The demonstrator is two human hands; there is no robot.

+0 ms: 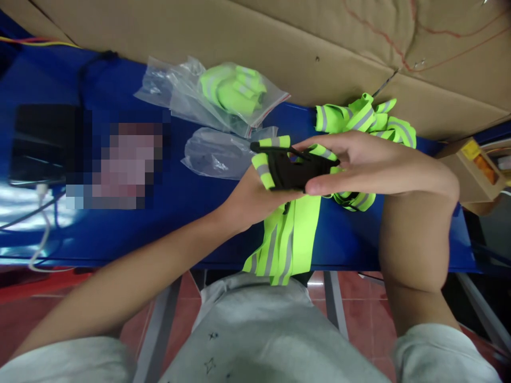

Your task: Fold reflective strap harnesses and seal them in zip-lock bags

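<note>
Flat, grey-striped straps point(295, 236) hang below a blocky buckle point(291, 173).

Blue table point(179, 205) here, glossy at the left, where a black device point(43, 143) sits; mid-table, two clear bags, the rear one point(183, 93) wrapping lime-green strap point(231, 90), the nearer point(217, 157) flat; back right, heaped reflective straps point(367, 117)

The head view looks down on the table point(179, 197), seemingly close.

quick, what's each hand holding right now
Left hand: holding the black buckle, fingers mostly hidden.
Right hand: closed on the same buckle, thumb on its near side.
</note>
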